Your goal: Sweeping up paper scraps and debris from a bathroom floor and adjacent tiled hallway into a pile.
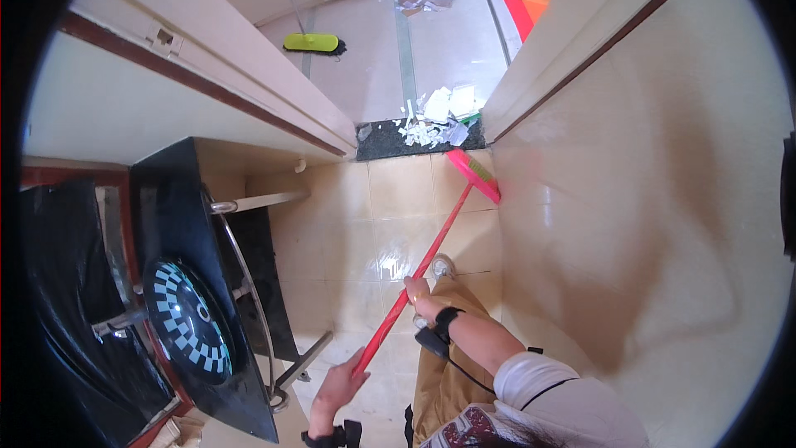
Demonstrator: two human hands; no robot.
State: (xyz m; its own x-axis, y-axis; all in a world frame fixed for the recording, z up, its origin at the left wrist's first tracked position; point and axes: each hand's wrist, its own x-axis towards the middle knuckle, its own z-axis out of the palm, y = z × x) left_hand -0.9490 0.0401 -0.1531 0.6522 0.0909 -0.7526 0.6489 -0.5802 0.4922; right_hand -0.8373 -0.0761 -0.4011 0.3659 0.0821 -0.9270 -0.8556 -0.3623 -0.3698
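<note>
Both hands grip the red handle of a pink broom [471, 175]. Near the handle's top end is my left hand [342, 379], with a black strap on its wrist. My right hand [418, 289] wraps the handle farther down and also wears a wrist strap. The broom head rests on the tiled floor [401, 186] by the right wall, just short of the dark doorway threshold [379, 142]. A heap of torn white paper scraps [438, 115] lies on and beyond that threshold. Something green [471, 119] shows partly beneath the heap.
To the left stands a black counter [171, 199] with a checkered sink basin [189, 323] and a metal rail [249, 274]. Past the doorway, a yellow-green broom [313, 43] leans, and more scraps [423, 0] lie on the floor. The right wall [622, 199] runs close beside me.
</note>
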